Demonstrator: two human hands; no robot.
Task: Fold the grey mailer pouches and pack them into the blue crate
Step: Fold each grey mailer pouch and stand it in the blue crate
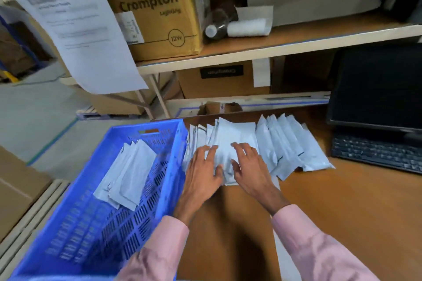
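Both hands are lying on a fanned pile of grey pouches (pixel 230 143) on the brown table (pixel 342 201). The left hand (pixel 202 170) is resting palm down on the near left part of the pile, fingers spread and fairly straight, thumb reaching toward the middle. The right hand (pixel 247 166) is sitting just beside it, fingers also spread and laid flat over the top pouch, thumb angling inward. Neither hand is plainly curling round a pouch; they are pressing on the pile rather than clutching it. Pink sleeves (pixel 319 246) are covering both forearms.

More pouches (pixel 296 146) are leaning in a row to the right, overlapping one another, the farthest one lying near a black keyboard (pixel 376 153) under a dark monitor (pixel 376 84).

The blue crate (pixel 96 223) is standing at the table's left edge, touching the pile's side. A few folded pouches (pixel 127 173) are already lying inside it, against its floor.

Behind, a cardboard box (pixel 157 16) is sitting on a shelf (pixel 296 41), and a printed sheet (pixel 75 29) is hanging at the left.
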